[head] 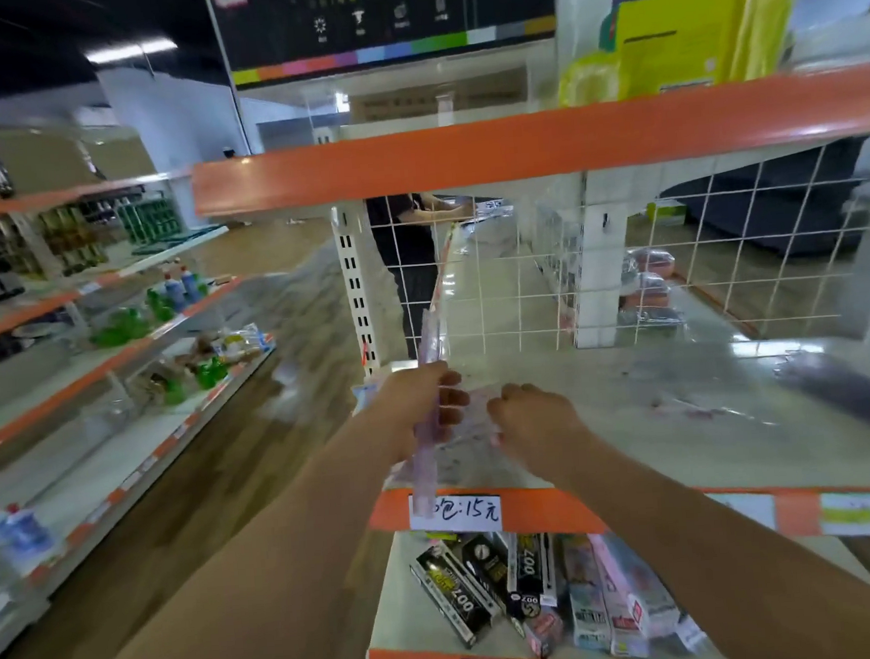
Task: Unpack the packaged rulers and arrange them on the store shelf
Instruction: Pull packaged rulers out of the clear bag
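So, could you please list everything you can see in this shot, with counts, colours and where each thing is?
ruler: one, translucent pink, held upright above the shelf's front edge
plastic packaging: clear, count unclear, on the shelf between the hands
shelf: one, white with orange edge, directly ahead
price label: one, white, handwritten, on that orange edge
boxed stationery: several, black and pastel, on the shelf below
wire grid: one, white, behind the shelf
person in dark clothes: one, beyond the grid
bottles: several, green and blue, on shelves at left
left hand: gripping the ruler
right hand: closed on the packaging
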A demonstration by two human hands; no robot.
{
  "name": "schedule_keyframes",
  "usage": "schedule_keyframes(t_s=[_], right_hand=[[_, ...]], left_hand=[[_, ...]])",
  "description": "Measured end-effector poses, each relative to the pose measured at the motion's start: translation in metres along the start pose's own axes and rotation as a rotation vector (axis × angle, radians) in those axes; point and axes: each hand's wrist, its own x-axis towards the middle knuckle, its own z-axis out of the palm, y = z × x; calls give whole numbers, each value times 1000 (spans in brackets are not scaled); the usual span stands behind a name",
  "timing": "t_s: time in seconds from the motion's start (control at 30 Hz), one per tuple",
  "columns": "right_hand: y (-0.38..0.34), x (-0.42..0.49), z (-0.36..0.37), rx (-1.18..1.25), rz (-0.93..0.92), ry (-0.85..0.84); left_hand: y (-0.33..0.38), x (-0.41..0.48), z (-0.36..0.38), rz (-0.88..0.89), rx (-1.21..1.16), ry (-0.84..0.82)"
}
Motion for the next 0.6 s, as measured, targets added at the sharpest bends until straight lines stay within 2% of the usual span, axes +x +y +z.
schedule_keyframes(t_s=[0.07,0.13,0.2,0.27,0.3,0.43,0.53,0.6], right_hand=[[7,1,5,87,5,-21],[20,-3,0,281,88,38],[35,-10,-10,666,218,42],[50,-21,-22,1108,324,44],[58,-26,-26,1255,369,70],[104,-47,-32,1301,506,202],[150,-74,-28,1174,618,248],[188,-96,-22,1088,724,228]], left_hand=[[3,8,7,29,-65,4],[7,21,17,84,-85,-4],[12,37,37,119,-127,-64],[16,49,69,82,-196,-157],[18,52,88,66,-212,-208],[23,63,169,37,-181,-376],[21,69,225,-25,-61,-488],[17,75,258,-57,32,-506]])
